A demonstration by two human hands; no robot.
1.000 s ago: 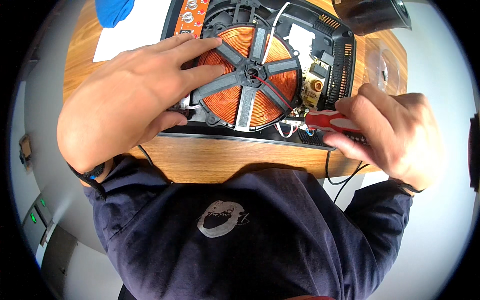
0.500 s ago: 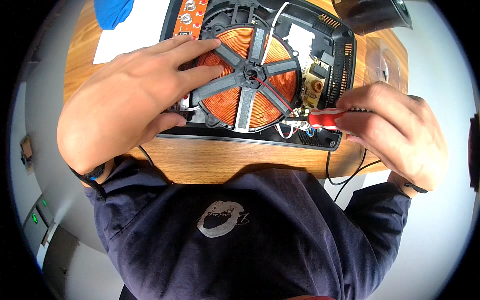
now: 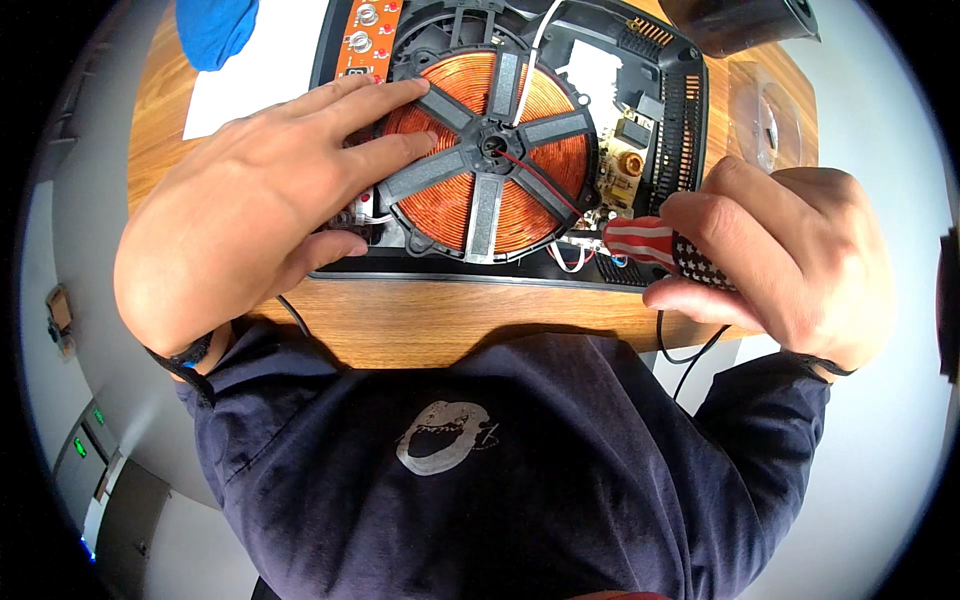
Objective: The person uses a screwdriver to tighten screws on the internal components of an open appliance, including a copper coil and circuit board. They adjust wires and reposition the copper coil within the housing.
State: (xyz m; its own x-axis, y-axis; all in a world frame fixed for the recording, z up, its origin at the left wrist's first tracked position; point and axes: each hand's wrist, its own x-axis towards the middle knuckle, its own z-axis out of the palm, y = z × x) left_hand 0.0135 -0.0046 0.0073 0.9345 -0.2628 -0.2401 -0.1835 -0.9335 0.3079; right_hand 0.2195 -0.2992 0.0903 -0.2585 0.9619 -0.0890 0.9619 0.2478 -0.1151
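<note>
A wooden desk (image 3: 440, 325) carries an opened induction cooker (image 3: 520, 150): its top cover is already off, so the black housing lies open with the copper coil (image 3: 485, 150), the circuit board (image 3: 620, 160) on its right and an orange control strip (image 3: 360, 30) at the far left all bare. White paper (image 3: 260, 80) and a blue cloth (image 3: 215, 25) lie at the far left of the desk, and a clear plastic piece (image 3: 765, 120) lies to the right of the cooker.

The left hand (image 3: 240, 215) rests flat on the cooker's left side, its fingers (image 3: 385, 95) spread and lying across the coil's left edge, seemingly to steady the unit. The right hand (image 3: 790, 250) has its fingers (image 3: 715, 215) wrapped and pressed around a screwdriver (image 3: 655, 245) with a red, white and dark patterned handle. The tool points left toward the near right corner of the housing, by the white and red wires (image 3: 570, 255) below the board; its tip is too small to make out.

Judging by this, the work looks to be in its middle: the cover is removed and the insides are exposed, while the coil sits in its place and its wires appear to be connected. The screw or fixing at that corner seems to be what is in hand, and the coil and board are left.
</note>
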